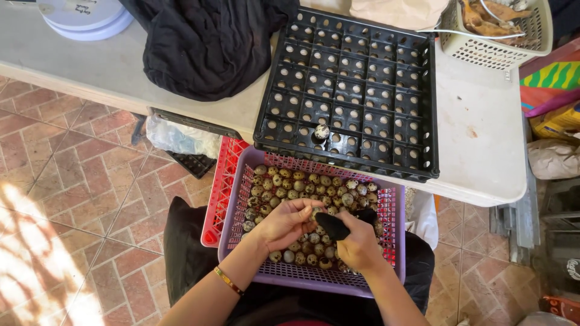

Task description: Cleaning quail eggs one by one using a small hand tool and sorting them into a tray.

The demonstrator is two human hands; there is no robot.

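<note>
A pale table (483, 139) fills the upper part of the frame, and on it lies a large black egg tray (350, 90) with rows of square cells; one speckled egg (321, 131) sits in a cell near the tray's lower edge. A dark cloth (208, 42) is heaped at the upper left of the tray, and a white basket (495, 51) stands in the upper right corner. Lower centre, a purple basket (396, 241) rests on a red one (217, 199) and holds many small speckled eggs (302, 187). Above these, the left hand (287, 222) curls its fingers around an egg, mostly hidden, while the right hand (356, 244) pinches a small black cloth (335, 226) against it.
</note>
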